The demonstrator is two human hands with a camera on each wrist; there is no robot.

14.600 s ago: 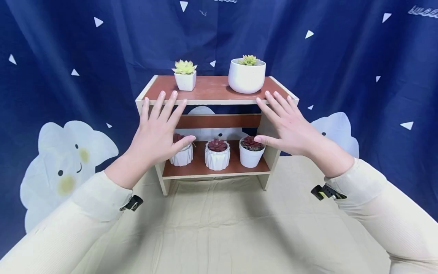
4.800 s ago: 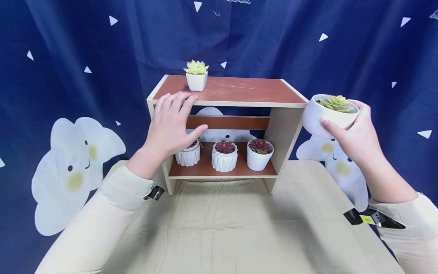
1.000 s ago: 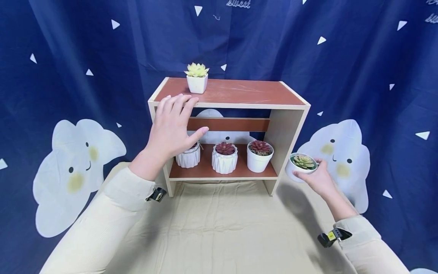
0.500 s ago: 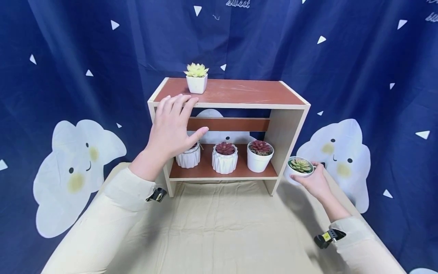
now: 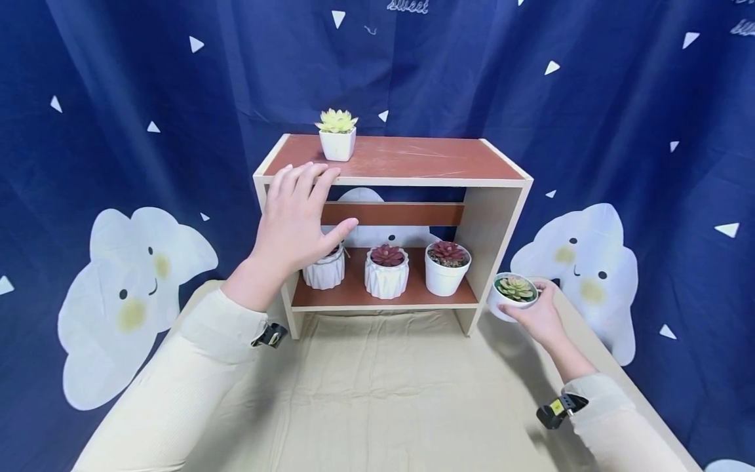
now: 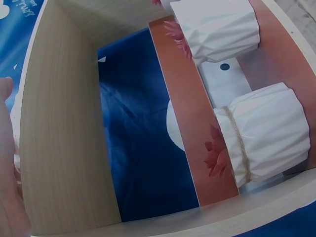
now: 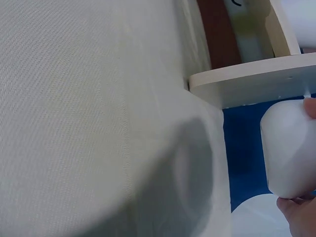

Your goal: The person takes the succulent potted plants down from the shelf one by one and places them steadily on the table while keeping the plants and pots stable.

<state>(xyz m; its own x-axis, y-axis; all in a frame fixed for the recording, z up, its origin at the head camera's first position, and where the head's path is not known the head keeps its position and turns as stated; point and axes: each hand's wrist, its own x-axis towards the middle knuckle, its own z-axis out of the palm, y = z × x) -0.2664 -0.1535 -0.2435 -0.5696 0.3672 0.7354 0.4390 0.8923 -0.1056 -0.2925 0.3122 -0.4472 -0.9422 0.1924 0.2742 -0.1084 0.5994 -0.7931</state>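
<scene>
My right hand (image 5: 539, 316) grips a rounded white pot (image 5: 500, 307) with a green succulent (image 5: 515, 288), to the right of the small shelf unit (image 5: 498, 210). In the right wrist view this pot (image 7: 289, 153) sits between thumb and fingers; whether its base touches the cloth cannot be told. My left hand (image 5: 295, 216) is spread at the shelf's top front edge, fingers fairly straight, holding nothing. Near its fingertips, a square white pot (image 5: 337, 145) with a pale green succulent stands on the top board (image 5: 425, 157).
Three white pots with dark red succulents stand on the lower board: a twine-tied one (image 6: 266, 133) partly behind my left hand, a ribbed one (image 5: 386, 278) and a smooth one (image 5: 445, 278). Beige cloth (image 5: 366, 393) covers the table; a blue curtain (image 5: 436, 65) hangs behind.
The rounded pot stood at the right of the top board at first. My right hand lifted it rightward off the shelf, then lowered it beside the unit. My left hand has barely moved lately.
</scene>
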